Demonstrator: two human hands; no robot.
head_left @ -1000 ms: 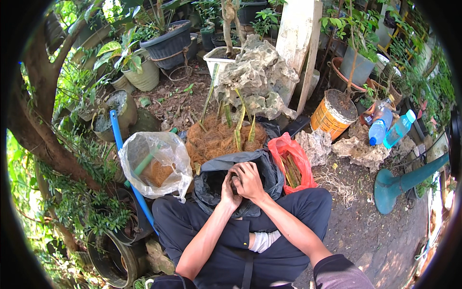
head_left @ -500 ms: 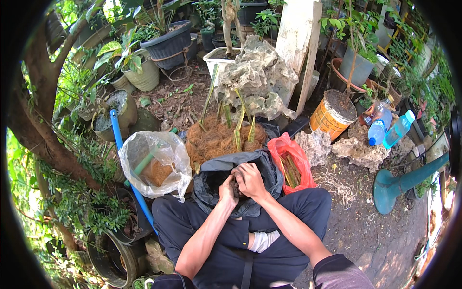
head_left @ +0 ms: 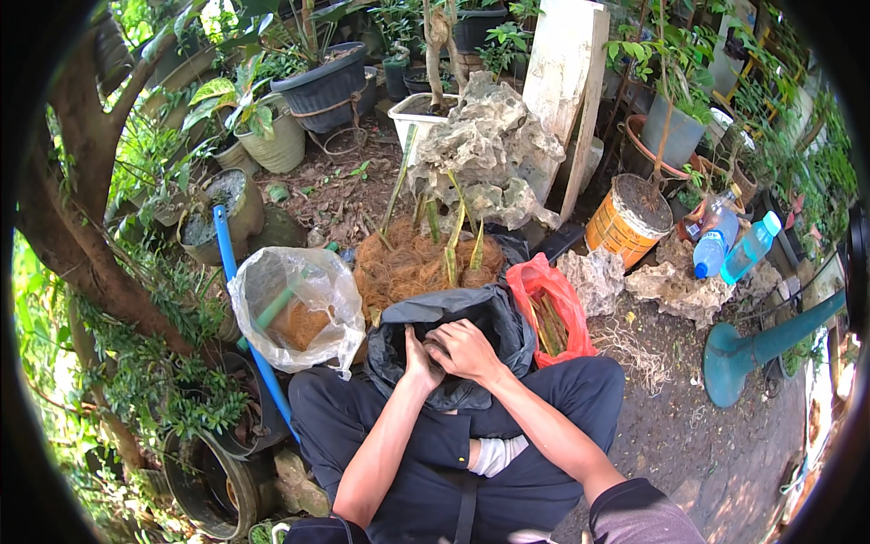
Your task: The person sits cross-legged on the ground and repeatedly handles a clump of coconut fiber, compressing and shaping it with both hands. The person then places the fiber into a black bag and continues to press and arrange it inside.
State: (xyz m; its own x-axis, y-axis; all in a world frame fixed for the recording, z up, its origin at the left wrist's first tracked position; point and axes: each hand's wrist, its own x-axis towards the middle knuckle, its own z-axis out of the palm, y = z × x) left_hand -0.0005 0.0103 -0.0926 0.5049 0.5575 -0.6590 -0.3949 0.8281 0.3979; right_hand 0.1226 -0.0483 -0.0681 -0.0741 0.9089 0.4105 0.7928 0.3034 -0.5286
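Note:
A black plastic bag [head_left: 512, 331] stands with its mouth wide between my bent legs; its depth is dark. My two hands meet over its near side. My left hand [head_left: 420, 361] points its fingers up, with the straightened ones apart from the thumb side. Against its palm my right hand [head_left: 464, 350] rests with curled fingers; anything between them is hidden. Just beyond the bag lies a heap of brown coconut fibre [head_left: 403, 263], with several upright snake plant leaves [head_left: 450, 258] around it. A red plastic bag [head_left: 550, 313] holding long leaf pieces touches the black bag's right side.
Left of the bag, a clear plastic bag [head_left: 313, 281] contains brown fibre, beside a blue pole [head_left: 249, 326]. A jagged rock [head_left: 494, 145] stands behind the heap. Two bottles [head_left: 750, 249] and an orange-labelled bucket [head_left: 625, 222] are at right. A teal stand [head_left: 725, 363] rises from the ground.
My left hand's fingers have straightened upward, and the dark clump seen between my hands is out of sight. The right hand has shifted slightly down, still against the left.

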